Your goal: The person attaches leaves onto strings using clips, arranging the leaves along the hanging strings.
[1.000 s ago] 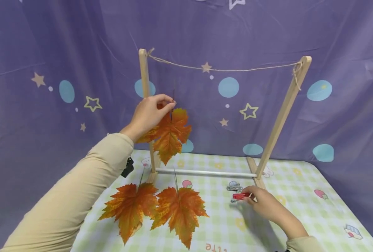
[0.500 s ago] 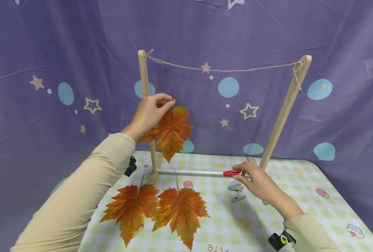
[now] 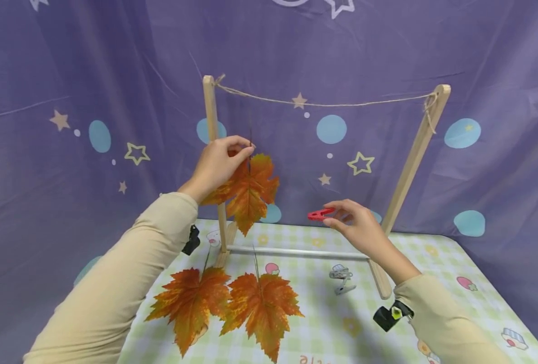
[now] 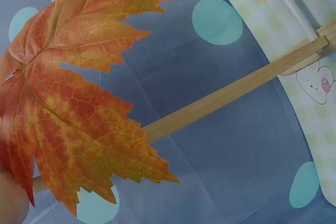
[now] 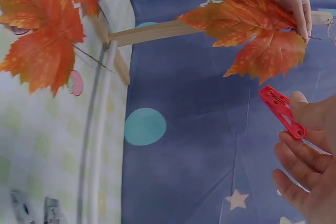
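Left hand (image 3: 214, 163) pinches leaf (image 3: 250, 199) by stem, likely so blade hangs clear; right hand (image 3: 358, 226) pinches red clip (image 3: 319, 215) by one end, other free, toward far edge of bench (image 3: 323, 323).

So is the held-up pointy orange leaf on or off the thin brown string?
Off: the left hand holds the leaf, its stem ending below the string.

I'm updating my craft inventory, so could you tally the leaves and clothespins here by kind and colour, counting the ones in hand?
Orange maple leaves: 3 (one in the left hand, two lying on the tablecloth)
Red clothespin: 1 (in the right hand)
Grey clothespins: 2 (on the tablecloth)
Total: 6
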